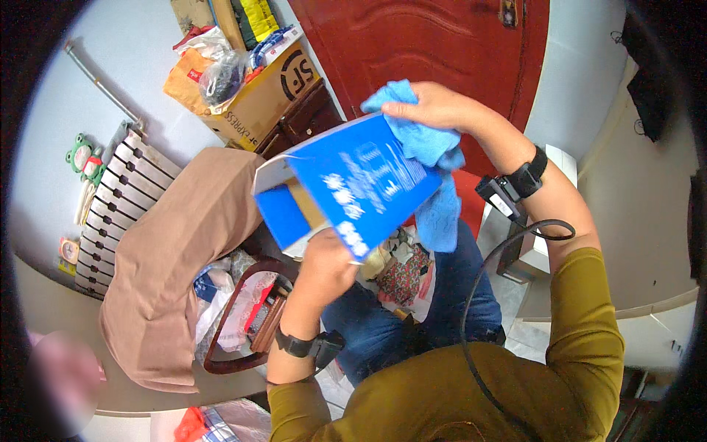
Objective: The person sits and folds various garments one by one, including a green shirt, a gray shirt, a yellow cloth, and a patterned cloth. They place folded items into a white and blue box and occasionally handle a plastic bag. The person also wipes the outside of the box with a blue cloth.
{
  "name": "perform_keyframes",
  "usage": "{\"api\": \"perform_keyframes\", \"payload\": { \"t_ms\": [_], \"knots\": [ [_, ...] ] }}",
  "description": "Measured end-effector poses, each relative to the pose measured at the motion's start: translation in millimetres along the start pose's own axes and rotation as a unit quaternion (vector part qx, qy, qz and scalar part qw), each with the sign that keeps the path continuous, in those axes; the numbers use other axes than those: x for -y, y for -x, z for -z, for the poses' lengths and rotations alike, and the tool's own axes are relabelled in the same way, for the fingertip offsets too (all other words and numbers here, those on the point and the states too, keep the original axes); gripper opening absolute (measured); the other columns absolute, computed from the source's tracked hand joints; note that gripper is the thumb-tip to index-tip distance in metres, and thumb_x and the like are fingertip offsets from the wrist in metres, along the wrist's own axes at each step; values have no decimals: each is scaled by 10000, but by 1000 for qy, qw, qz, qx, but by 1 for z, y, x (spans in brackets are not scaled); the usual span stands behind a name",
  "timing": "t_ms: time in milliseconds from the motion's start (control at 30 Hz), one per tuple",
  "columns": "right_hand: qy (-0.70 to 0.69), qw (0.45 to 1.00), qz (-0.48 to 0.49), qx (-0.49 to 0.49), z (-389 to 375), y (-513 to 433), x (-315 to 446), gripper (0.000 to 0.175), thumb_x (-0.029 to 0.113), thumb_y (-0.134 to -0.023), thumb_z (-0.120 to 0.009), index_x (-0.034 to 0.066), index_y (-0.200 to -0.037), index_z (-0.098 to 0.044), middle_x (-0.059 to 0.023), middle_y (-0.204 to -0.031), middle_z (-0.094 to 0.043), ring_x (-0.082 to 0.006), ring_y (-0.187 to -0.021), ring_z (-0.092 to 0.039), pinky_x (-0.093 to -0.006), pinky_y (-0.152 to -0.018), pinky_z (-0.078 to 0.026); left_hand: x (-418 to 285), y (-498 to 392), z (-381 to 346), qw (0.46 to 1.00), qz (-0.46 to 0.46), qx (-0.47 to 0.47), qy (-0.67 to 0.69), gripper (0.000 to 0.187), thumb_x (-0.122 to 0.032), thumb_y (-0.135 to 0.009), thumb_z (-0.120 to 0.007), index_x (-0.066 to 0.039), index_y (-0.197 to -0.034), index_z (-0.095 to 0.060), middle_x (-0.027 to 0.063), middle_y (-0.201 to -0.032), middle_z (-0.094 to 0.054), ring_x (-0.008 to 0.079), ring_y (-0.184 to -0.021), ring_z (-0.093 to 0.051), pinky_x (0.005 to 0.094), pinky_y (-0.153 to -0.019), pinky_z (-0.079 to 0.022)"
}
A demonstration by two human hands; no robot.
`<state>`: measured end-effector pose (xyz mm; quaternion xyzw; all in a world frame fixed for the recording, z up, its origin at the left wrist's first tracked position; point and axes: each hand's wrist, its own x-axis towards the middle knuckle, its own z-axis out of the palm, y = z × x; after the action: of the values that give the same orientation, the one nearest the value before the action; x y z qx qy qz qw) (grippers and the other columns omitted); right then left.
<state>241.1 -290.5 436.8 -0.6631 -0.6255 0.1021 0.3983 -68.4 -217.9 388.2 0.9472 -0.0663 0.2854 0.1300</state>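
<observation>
A blue cardboard box (353, 182), open at its left end, is held tilted above my lap. My left hand (327, 268) grips the box at its open end; some of the fingers are hidden behind or inside the cardboard. At the box's far upper corner, my right hand (431, 108) holds a light blue cloth (428, 141) against the cardboard, with the thumb on top. Part of the cloth hangs down over the box's right side. White writing covers the face turned up.
A brown cloth cover (171, 243) lies at the left, near a wood-framed basket (221, 331) with things inside. Behind stand a large carton (265, 94) and a red door (436, 50). Fabric scraps (400, 276) lie between my knees. A black cable (469, 320) runs from my right forearm.
</observation>
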Motion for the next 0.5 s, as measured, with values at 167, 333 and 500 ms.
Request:
{"api": "perform_keyframes", "payload": {
  "t_ms": [167,333,500],
  "knots": [
    [2,997,-75,12,-30,13,-23,706,624,-698,-653,49,-1104,-590,-202,-1068,-604,-332,-1008,-578,-387,-878,-449,15,-6,-38,983,-127,72,-109,220,-101,-661,-549,-103,-871,-617,87,-969,-637,290,-955,-589,432,-870,-456],
    [29,985,74,-155,-39,50,4,686,457,-630,-775,52,-1138,-553,-178,-1054,-574,-346,-1029,-563,-384,-873,-449,39,20,-52,993,-16,96,-73,288,-125,-713,-580,-67,-988,-644,128,-1074,-617,307,-1063,-550,412,-958,-407],
    [-106,980,-30,-165,-36,65,16,621,444,-686,-747,19,-1096,-558,-143,-964,-620,-261,-923,-616,-369,-822,-477,70,34,-54,991,121,58,2,280,-144,-746,-607,-80,-1014,-653,121,-1042,-630,315,-963,-594,405,-871,-449]
  ]
}}
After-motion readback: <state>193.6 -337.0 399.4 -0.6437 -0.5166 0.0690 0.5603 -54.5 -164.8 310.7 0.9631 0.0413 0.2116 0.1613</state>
